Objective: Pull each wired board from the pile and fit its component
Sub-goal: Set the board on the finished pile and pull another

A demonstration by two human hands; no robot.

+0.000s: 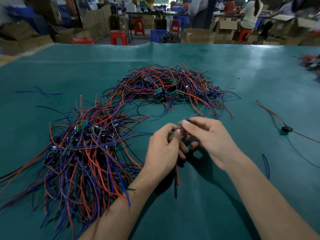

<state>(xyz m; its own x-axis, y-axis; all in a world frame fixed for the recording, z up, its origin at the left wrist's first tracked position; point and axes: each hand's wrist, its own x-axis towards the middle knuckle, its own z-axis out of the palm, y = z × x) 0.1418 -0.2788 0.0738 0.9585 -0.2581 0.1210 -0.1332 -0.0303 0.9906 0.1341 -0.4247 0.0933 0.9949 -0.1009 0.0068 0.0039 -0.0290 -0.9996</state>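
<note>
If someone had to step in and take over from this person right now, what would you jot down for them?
Left hand: grip pinched on red and black wires that hang down below it.
Right hand: fingertips pinch a small dark part at the top of those wires; too blurred to say whether it is seated.
Pile of wired boards lies left of the hands, and a second heap sits farther back on the green mat.
One wired piece lies alone to the right, possibly finished.
Left to do: finish this one, then nearly the whole pile.
</note>
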